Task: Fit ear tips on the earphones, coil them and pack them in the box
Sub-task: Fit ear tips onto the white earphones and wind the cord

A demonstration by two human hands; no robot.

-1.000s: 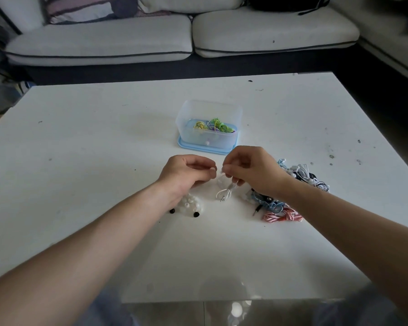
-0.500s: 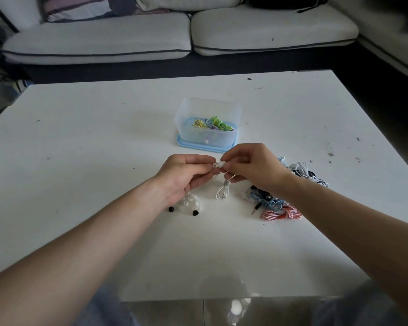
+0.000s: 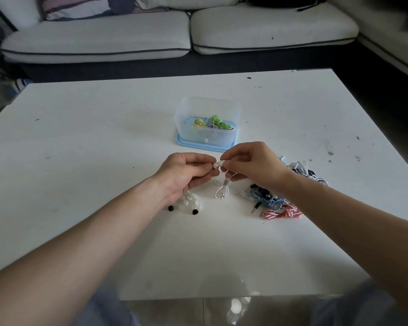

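White earbud (image 3: 218,164) sits pinched between your hands: your left hand (image 3: 186,171) grips one side with curled fingertips, and your right hand (image 3: 253,165) pinches the other. Its cord (image 3: 223,190) dangles below your right fingers. Tips (image 3: 190,203) lie under your left wrist, the box (image 3: 186,128) is just beyond your knuckles, and more earphones (image 3: 278,207) lie beside your right wrist.

A white table (image 3: 99,147) fills most of the view, its top marked with small dark specks (image 3: 330,153) towards the right side and a few more near the far edge. Beyond it stands a pale grey sofa (image 3: 94,41) with two seat cushions edged in dark piping. A striped pillow (image 3: 80,7) leans at its back on the left, and something black (image 3: 283,0) lies behind the right cushion. A glossy floor (image 3: 222,311) shows below the table's near edge.
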